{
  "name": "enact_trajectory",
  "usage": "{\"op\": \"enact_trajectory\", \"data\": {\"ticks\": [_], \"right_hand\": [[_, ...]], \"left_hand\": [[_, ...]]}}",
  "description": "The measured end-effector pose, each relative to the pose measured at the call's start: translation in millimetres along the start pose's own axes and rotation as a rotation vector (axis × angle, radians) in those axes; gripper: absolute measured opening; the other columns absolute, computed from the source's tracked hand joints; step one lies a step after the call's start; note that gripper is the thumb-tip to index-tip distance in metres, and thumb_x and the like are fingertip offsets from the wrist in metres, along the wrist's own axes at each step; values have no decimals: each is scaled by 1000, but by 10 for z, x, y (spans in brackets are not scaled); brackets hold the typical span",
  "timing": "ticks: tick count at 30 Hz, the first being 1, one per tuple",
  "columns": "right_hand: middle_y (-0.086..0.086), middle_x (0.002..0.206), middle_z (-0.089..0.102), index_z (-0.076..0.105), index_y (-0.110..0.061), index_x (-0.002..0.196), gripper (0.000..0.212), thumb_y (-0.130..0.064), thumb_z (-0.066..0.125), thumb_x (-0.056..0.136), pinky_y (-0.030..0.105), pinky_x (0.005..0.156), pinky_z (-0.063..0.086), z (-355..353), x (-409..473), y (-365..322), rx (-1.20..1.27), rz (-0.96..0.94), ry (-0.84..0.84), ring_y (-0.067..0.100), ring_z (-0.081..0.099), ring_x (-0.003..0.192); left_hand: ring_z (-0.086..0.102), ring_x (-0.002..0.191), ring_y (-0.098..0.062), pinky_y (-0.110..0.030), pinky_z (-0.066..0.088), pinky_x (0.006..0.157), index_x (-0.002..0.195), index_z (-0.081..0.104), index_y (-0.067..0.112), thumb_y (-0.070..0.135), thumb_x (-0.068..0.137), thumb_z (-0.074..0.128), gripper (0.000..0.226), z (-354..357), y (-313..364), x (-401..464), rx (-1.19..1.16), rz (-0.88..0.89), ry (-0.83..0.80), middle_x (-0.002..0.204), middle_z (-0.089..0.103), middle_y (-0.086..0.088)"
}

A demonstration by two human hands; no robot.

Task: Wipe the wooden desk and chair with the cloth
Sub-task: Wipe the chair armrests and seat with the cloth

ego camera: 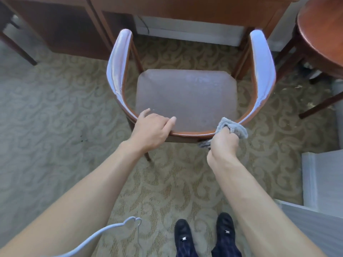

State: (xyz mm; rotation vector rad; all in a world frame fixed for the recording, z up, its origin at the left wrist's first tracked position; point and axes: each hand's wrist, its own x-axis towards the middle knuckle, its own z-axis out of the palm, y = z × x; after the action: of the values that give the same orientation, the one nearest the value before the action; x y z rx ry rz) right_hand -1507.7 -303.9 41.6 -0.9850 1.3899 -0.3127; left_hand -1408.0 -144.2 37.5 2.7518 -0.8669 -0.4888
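A wooden chair (pixel 187 99) with a curved back rail, padded arms and a pale seat stands in front of me, facing the wooden desk (pixel 185 10) at the top. My left hand (pixel 151 129) rests on the near back rail, fingers curled over its edge. My right hand (pixel 223 141) grips a grey cloth (pixel 233 127) and presses it against the rail's right part. Part of the cloth hangs below the rail.
A round wooden table (pixel 323 30) stands at the right. Another wooden piece (pixel 55 28) sits at the top left. Patterned carpet (pixel 55 117) covers the floor. A white cable (pixel 115 227) lies near my feet, and a white panel (pixel 323 182) is at the right.
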Motion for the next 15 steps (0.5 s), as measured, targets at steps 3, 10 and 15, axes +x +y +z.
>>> {"op": "enact_trajectory", "data": {"ticks": [3, 10, 15], "right_hand": [[-1, 103, 62, 53, -21, 93, 22, -29, 38, 106, 47, 103, 52, 179, -378, 151, 140, 133, -103, 25, 64, 106], [9, 114, 69, 58, -14, 115, 19, -17, 41, 108, 31, 62, 56, 751, -1007, 266, 525, 511, -394, 21, 67, 88], [13, 128, 71, 64, -13, 112, 19, -19, 48, 104, 50, 110, 47, 989, -1131, 370, 584, 531, -527, 31, 67, 119]], "left_hand": [[62, 117, -16, -34, 11, 118, 106, 74, 22, 41, 108, 14, 63, 23, 12, 7, -50, -2, 17, 106, 77, 2], [59, 124, -15, -42, 16, 123, 124, 62, 17, 42, 100, 9, 63, -150, -4, -20, -236, -8, -174, 124, 73, 6], [61, 108, -23, -35, 37, 85, 89, 68, 24, 53, 106, 36, 46, -344, -127, -145, -412, -91, -76, 85, 65, 7]]}}
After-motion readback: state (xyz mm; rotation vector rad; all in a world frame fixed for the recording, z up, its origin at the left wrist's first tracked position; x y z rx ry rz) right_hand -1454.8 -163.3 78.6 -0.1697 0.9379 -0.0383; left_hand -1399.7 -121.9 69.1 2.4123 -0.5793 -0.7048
